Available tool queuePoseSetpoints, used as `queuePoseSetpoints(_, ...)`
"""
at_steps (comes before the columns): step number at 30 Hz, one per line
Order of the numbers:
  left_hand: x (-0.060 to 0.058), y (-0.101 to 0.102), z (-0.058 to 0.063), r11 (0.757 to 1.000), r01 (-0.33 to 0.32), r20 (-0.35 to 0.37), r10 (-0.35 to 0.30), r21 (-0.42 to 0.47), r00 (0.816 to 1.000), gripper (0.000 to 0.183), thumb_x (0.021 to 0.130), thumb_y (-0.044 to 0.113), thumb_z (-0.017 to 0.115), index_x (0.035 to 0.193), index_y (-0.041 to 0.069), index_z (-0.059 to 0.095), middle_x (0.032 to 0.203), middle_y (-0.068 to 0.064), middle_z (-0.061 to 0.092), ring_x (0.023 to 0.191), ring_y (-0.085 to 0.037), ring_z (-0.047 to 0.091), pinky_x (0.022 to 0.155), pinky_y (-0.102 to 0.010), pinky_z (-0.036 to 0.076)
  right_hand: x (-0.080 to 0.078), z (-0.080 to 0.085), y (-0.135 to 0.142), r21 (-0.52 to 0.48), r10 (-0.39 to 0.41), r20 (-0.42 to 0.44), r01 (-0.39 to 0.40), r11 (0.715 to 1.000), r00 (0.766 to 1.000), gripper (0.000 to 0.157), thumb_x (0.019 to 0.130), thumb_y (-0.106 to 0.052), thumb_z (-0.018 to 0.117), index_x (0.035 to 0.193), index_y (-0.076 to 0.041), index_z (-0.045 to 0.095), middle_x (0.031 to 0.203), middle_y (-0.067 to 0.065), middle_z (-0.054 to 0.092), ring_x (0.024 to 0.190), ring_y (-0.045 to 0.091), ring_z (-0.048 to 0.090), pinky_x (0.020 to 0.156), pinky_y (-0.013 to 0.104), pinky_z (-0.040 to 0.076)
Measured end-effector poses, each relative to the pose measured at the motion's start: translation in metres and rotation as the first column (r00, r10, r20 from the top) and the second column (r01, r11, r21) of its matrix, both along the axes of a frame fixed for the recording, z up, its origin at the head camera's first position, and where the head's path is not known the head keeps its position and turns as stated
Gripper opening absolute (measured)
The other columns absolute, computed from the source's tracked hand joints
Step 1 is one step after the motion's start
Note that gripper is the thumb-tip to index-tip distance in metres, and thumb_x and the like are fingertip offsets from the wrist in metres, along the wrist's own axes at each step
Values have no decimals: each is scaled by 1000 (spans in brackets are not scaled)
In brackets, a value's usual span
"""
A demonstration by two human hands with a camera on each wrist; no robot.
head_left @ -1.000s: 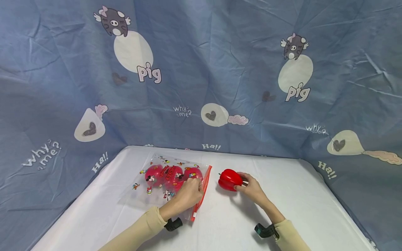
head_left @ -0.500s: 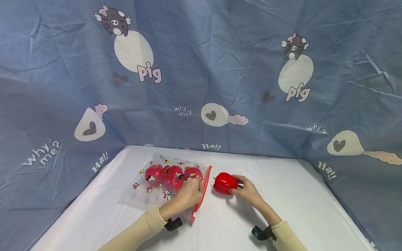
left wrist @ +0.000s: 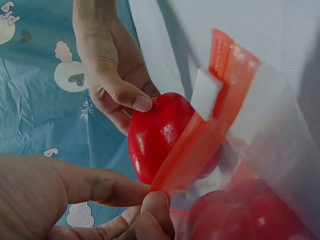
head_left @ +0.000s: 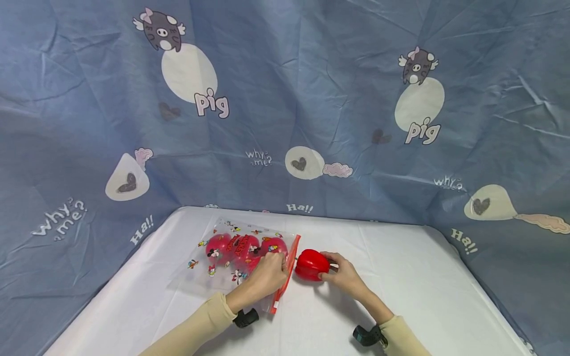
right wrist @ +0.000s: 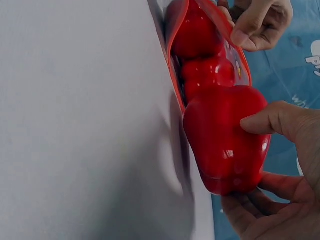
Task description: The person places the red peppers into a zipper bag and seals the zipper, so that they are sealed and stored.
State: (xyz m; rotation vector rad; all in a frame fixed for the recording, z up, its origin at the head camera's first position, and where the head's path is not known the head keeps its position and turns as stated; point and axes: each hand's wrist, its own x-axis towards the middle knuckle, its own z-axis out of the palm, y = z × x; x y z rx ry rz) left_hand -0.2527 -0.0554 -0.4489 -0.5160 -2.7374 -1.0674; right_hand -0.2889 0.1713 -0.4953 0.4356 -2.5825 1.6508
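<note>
A clear zip bag (head_left: 200, 272) printed with cartoon figures lies on the white table, several red peppers (head_left: 219, 248) inside it. Its orange-red zip edge (left wrist: 200, 135) carries a white slider (left wrist: 207, 93). My left hand (head_left: 267, 274) pinches one side of that edge between thumb and fingers, and in the right wrist view the mouth gapes. My right hand (head_left: 345, 277) grips a red bell pepper (head_left: 311, 265) from its right side, thumb on one face and fingers beneath. The pepper is right at the bag's mouth, its stem pointing left toward the bag.
The white-covered table (head_left: 392, 277) reaches back to a blue printed curtain (head_left: 285, 109), which also hangs along both sides. A dark device (head_left: 368, 336) sits on the right wrist and another dark device (head_left: 246, 318) on the left.
My right hand has carried the pepper left and slightly nearer the front, up to the bag's mouth. My left hand and the bag have stayed in place.
</note>
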Motion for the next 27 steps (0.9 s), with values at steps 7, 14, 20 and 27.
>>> queuePoseSetpoints(7,-1,0,0,1000,0,6,0,11,1000,30,80,-6,55,57,9,42,53,5,33,44,-4,28,37,-15,22,-1,-4,0,10,60,-27,-60,998,998,55,74,3,72,127,6,55,124,20,60,113,33,57,94,39,50)
queuePoseSetpoints(14,-1,-1,0,1000,4,10,-4,8,1000,30,78,-5,57,56,10,42,52,6,33,44,-4,29,37,-15,22,2,-6,-5,15,70,-16,-70,997,997,55,75,-1,73,127,3,56,123,18,60,114,33,58,93,39,50)
queuePoseSetpoints(20,0,-1,-1,1000,9,15,-9,10,1000,28,77,-6,57,59,9,43,52,6,33,44,-5,29,38,-15,23,9,0,-12,18,86,-11,-86,996,996,55,76,1,73,128,6,54,122,20,60,115,35,57,94,42,49)
queuePoseSetpoints(27,-1,-1,-1,1000,7,22,-8,18,1000,28,77,-6,56,59,9,42,50,6,32,44,-4,28,38,-15,23,7,-7,-14,11,113,-41,-113,994,993,55,76,0,74,127,4,56,123,19,60,113,35,57,92,38,51)
